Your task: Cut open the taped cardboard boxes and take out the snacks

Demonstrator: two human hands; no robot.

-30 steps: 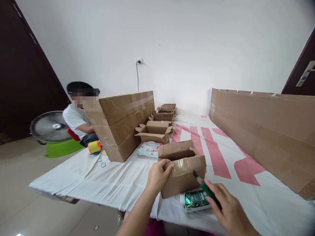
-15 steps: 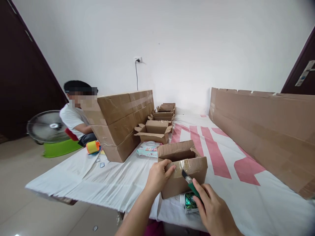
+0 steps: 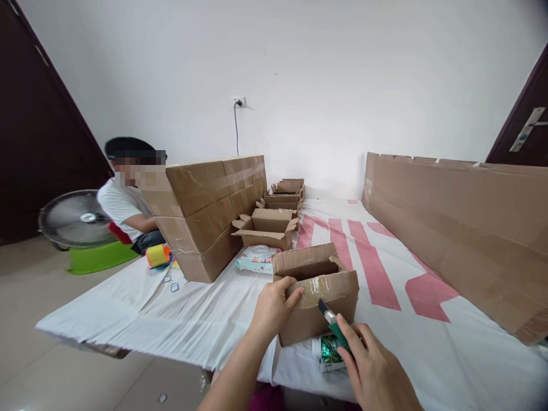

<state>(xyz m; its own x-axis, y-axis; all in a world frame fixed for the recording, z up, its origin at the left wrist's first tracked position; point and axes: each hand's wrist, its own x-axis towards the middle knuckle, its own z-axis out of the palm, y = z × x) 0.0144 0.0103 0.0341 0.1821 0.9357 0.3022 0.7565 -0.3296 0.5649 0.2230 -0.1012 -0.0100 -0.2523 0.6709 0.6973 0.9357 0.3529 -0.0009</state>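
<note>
Directly before me stands a small cardboard box [image 3: 317,311], its top flaps raised and clear tape across its near side. My left hand [image 3: 276,302] grips the box's near left top edge, thumb on the outer face and fingers over the rim. In my right hand [image 3: 370,359] is a green utility knife [image 3: 336,328], closed in the fingers, its dark blade pointing up and left close to the taped face. Whether the blade touches the cardboard I cannot tell. Below the knife, partly hidden by it, a small green and white container [image 3: 327,354] lies against the box.
A pack of wipes [image 3: 257,260] and several opened boxes [image 3: 268,234] lie beyond. Stacked sealed boxes [image 3: 205,217] form a wall at left; a long cardboard panel [image 3: 445,228] stands right. A person [image 3: 128,205] sits behind the stack, near a fan [image 3: 72,217] and orange-yellow roll [image 3: 157,256].
The knife has shifted slightly right and down, its tip a little lower beside the tape. My left hand keeps its hold on the box. The whole view has drifted slightly.
</note>
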